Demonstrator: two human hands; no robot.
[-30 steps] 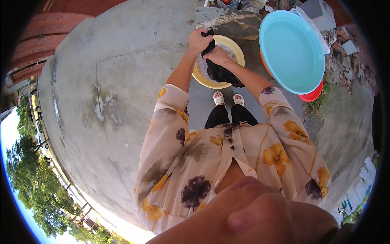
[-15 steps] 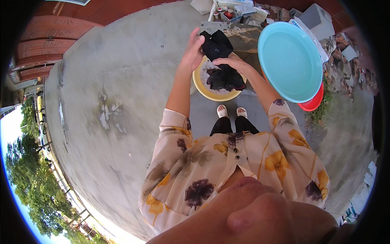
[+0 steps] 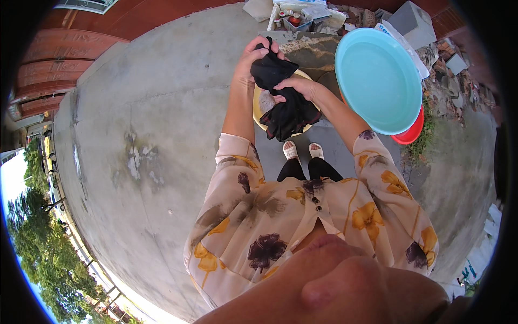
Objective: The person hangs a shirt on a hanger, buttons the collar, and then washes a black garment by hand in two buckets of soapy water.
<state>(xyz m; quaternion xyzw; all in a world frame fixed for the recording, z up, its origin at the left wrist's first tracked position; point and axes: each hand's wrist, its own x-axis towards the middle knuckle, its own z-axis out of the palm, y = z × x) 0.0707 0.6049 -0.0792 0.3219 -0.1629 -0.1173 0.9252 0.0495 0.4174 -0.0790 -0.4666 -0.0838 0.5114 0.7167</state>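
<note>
A black garment [image 3: 294,110] hangs bunched between my two hands, above a yellow basin [image 3: 260,110]. Its exact kind cannot be made out. My left hand [image 3: 251,56] is closed round the upper end, with the fingers over the far side of the cloth. Around its middle my right hand [image 3: 295,86] is closed, lower and to the right of the left one. The loose lower part spreads over the basin and hides much of it. Pale suds or cloudy water show at the basin's left inner side.
To the right stands a large light blue basin [image 3: 377,81] over a red basin [image 3: 410,132]. Behind are a box of jars and odds and ends [image 3: 294,20], a grey block [image 3: 413,24] and brick rubble [image 3: 450,81]. My sandalled feet [image 3: 302,150] stand just nearer than the yellow basin.
The garment has been lifted and shifted a little left, its lower part now hanging nearer to me over the basin's rim. My left fingers have curled further round the cloth.
</note>
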